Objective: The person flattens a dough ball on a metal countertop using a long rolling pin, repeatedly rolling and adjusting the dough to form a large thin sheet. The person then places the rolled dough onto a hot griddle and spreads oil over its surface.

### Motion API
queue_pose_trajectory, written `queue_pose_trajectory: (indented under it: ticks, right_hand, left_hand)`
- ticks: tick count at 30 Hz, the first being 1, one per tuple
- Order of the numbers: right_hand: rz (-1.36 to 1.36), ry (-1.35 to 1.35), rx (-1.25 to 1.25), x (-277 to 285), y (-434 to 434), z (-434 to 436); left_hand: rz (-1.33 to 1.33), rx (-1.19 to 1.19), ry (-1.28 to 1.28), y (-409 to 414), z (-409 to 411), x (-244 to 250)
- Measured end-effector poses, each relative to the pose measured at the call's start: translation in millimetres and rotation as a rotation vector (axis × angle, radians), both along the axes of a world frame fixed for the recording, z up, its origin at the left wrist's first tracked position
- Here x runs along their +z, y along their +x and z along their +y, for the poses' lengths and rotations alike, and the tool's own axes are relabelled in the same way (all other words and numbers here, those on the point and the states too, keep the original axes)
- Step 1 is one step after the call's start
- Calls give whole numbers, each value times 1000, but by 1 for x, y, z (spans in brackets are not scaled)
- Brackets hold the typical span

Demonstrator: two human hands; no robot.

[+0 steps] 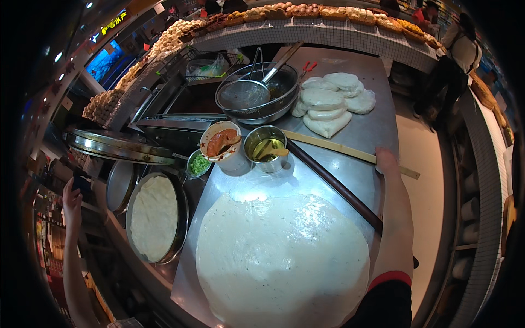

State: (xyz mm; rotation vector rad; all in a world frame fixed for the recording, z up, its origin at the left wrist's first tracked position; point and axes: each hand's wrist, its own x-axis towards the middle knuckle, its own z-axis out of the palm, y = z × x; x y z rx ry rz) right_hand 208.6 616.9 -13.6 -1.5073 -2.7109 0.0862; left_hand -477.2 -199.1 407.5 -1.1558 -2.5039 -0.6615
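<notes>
My right hand [386, 160] grips a flat pale wooden strip [328, 142] near its right end, by the edge of the steel table. Below it, a dark wooden rolling pin [332, 182] lies slanted, partly hidden under my right forearm. A wide, thin sheet of dough [283, 258] with a shiny surface is spread in front of me. My left hand [71, 199] is raised at the far left, away from the table, its fingers apart and nothing visible in it. The strip's far end lies near a metal cup of oil [266, 153] with a wooden-looking utensil in it.
Beside the oil stand a tub of red sauce [223, 143] and a bowl of chopped green onion [199, 165]. Behind are a strainer [246, 93] over a large bowl [283, 110] and bagged dough portions [324, 102]. Left, a round pan [180, 229] holds dough [155, 217] near a griddle lid [119, 143].
</notes>
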Motion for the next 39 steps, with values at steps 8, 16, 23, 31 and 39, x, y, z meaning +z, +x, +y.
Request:
queue_pose_trajectory:
  ticks: [8, 16, 23, 31, 39]
  right_hand:
    - [168, -23, -97, 64, 185, -133]
    - [346, -26, -256, 169, 268, -452]
    - [805, -1021, -61, 174, 49, -672]
    - [602, -933, 217, 180, -141, -831]
    - [64, -804, 338, 238, -186, -772]
  left_hand:
    - [-104, 103, 1, 100, -61, -61]
    - [-1176, -72, 167, 362, 35, -227]
    - [-1910, -957, 381, 530, 72, -290]
    - [-1657, 33, 812, 411, -111, -279]
    - [-811, 458, 675, 239, -302, -345]
